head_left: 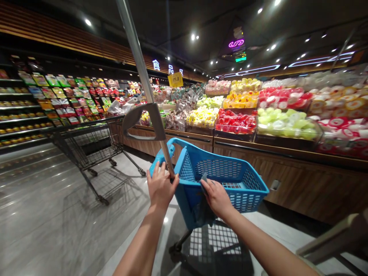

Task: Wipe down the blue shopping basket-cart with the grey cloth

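A blue plastic shopping cart stands in front of me, its lattice basket showing nothing inside. My left hand rests at the cart's rear edge, beside a metal pole; its fingers are stretched out and apart over the blue handle end, with the thumb near the basket rim. My right hand is closed on a dark grey cloth at the near rim of the basket. Part of the cloth is hidden by the fingers, and dark material hangs below along the cart's outside.
A black wire shopping trolley stands at the left on the shiny floor. Beyond the cart runs a wood-fronted display counter heaped with colourful wrapped sweets. Stocked shelves line the far left. A grey handle-like shape juts in at the lower right.
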Tool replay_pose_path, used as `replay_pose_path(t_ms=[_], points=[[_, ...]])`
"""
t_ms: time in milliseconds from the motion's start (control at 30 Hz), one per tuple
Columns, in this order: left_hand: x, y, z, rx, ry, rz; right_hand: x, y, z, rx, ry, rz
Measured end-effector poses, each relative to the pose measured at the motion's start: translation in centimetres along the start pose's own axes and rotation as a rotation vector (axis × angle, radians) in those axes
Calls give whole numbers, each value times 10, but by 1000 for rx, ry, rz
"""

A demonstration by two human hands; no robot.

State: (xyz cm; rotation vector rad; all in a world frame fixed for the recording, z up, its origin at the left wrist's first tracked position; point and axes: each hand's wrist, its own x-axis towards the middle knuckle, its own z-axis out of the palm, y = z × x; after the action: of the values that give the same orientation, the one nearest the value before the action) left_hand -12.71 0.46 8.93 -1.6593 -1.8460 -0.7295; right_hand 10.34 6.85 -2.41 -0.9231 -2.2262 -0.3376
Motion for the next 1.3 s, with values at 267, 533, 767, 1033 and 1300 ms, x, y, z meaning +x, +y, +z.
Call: replay_pose_path(t_ms=[267,533,767,1033,1300], points=[[-1,-4,0,24,15,21,-43,51,-20,-99,-27,15],[1,3,1,66,5,46,-83,117,-40,-189,-16,51],[4,14,1,2,6,10,-101,165,-49,-151,-33,183],[3,20,6,-23,35,-20,-56,100,-45,25,-75,233],[2,15,10,-21,51,-32,42,-35,-17,220,-50,168]])
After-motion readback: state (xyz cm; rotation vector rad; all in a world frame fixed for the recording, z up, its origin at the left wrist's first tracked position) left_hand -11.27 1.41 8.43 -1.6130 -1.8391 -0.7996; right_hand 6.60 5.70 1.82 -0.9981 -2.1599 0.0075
